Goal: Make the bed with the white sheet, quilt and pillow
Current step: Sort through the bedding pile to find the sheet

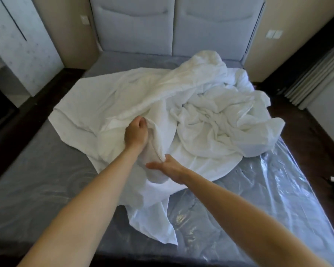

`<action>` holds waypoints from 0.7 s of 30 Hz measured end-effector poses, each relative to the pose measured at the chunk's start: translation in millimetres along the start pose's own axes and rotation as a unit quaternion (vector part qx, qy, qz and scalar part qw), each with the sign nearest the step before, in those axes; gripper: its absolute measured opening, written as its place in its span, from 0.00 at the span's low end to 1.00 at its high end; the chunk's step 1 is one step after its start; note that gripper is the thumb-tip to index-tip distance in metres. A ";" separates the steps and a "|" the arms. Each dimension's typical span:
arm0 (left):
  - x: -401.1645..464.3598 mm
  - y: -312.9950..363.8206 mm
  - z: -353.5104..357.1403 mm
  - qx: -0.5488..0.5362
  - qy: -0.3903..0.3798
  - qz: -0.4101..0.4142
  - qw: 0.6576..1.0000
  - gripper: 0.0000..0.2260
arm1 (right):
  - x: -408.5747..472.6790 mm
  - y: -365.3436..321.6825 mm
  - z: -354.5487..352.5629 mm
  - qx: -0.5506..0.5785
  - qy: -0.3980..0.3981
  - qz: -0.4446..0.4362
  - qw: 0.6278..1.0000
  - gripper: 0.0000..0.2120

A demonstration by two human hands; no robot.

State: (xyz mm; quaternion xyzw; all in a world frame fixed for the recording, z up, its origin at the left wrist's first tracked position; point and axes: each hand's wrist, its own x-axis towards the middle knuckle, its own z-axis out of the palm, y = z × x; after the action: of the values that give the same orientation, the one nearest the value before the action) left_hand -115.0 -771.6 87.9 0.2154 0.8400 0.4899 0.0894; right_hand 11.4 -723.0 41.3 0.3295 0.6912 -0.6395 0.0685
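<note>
Hands first: left hand [136, 132] grips a fold of the white sheet [210, 112], right hand [167, 167] pinches it nearer me, while the crumpled bulk lies beyond and right (toward the headboard [174, 26]) on the mattress [46, 170].

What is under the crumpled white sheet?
The white sheet lies bunched on a grey mattress wrapped in clear plastic, bare around it. Both hands grip its folds. Anything within the bunched heap is hidden.
</note>
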 end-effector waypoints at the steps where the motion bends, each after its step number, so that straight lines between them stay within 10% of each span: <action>1: -6.8 13.4 -1.4 0.015 -0.009 0.028 0.999 0.15 | -9.9 -0.1 1.4 -0.004 -0.012 -0.005 1.000 0.44; 15: -212.9 258.0 178.7 0.015 -0.160 0.341 0.926 0.11 | -184.7 89.8 -216.6 0.268 0.141 -0.040 0.952 0.30; 18: -243.7 293.5 227.5 -0.049 -0.188 0.326 0.925 0.12 | -214.7 115.7 -296.3 0.296 0.195 -0.035 0.935 0.16; 21: -246.9 296.4 262.7 -0.075 -0.213 0.255 0.940 0.12 | -219.6 140.1 -357.5 0.298 0.262 -0.016 0.918 0.23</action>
State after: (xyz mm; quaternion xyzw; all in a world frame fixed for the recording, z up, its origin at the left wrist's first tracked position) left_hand 281.2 -549.9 195.8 0.5147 0.6788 0.5005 0.1540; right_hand 374.1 -476.5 98.9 0.4795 0.4673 -0.7073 -0.2269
